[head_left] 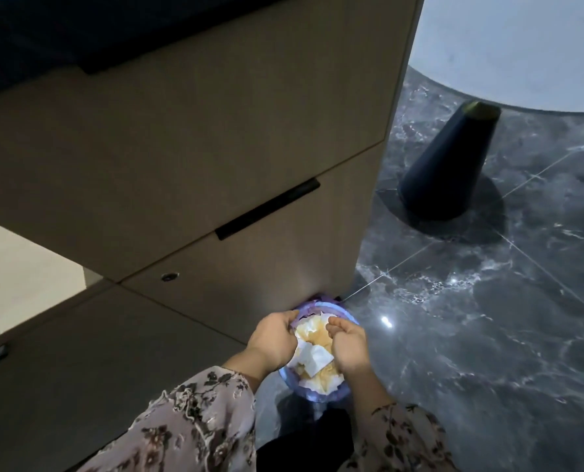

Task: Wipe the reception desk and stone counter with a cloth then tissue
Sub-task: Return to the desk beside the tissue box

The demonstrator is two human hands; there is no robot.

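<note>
Two wooden drawer fronts (215, 165) fill the left of the frame. At lower centre the left hand (273, 338) curls its fingers over the rim of a purple-lined bin (318, 396) on the dark marble floor (471, 335). Crumpled tissues (314, 359), white with yellow-brown stains, fill the bin between the hands; the right hand (350, 345) curls its fingers over them, though I cannot tell whether they pinch one.

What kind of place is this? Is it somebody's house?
Probably an office or reception lobby, not a house. There is a wooden desk unit with flat drawers, a shiny dark marble floor, and a round white table on a dark cone-shaped base.
</note>
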